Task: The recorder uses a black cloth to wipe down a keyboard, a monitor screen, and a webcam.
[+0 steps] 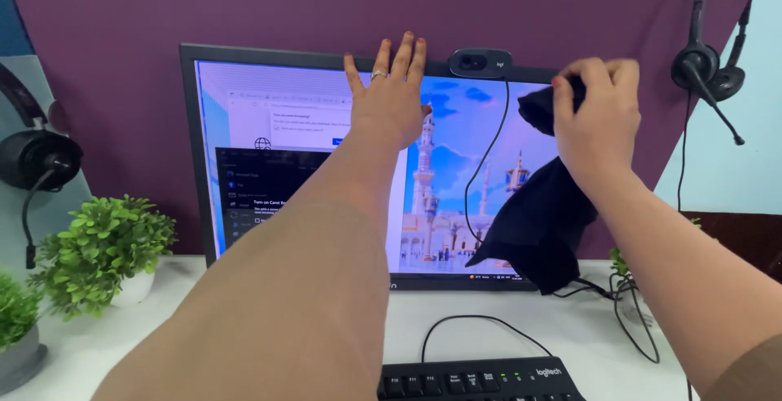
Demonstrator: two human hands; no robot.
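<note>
Right hand (599,116), upper right of frame, is bunched around the top of a dark cloth (542,222), fingers curled tight on a gathered wad pressed at the upper right corner of the monitor (204,156). The rest of the cloth hangs loose below the hand, draping over the right part of the screen down to the lower bezel. It looks soft, light and limp, with no stiffness, so it folds wherever it is not held; a bunched grip near the top seems the sensible hold, and a flat palm behind it would likely spread it better against the glass.

Left hand (389,99), upper centre, is open with fingers spread, palm flat against the top edge of the monitor, grasping nothing; it appears to steady the screen. A ring shows on one finger.

Webcam (481,63) sits on the top bezel between the two hands, its cable trailing down across the screen. Keyboard (481,381) lies at the bottom centre on the white desk (570,328). Potted plants (102,246) stand at lower left. Headsets hang on the wall at upper right (709,50) and left.
</note>
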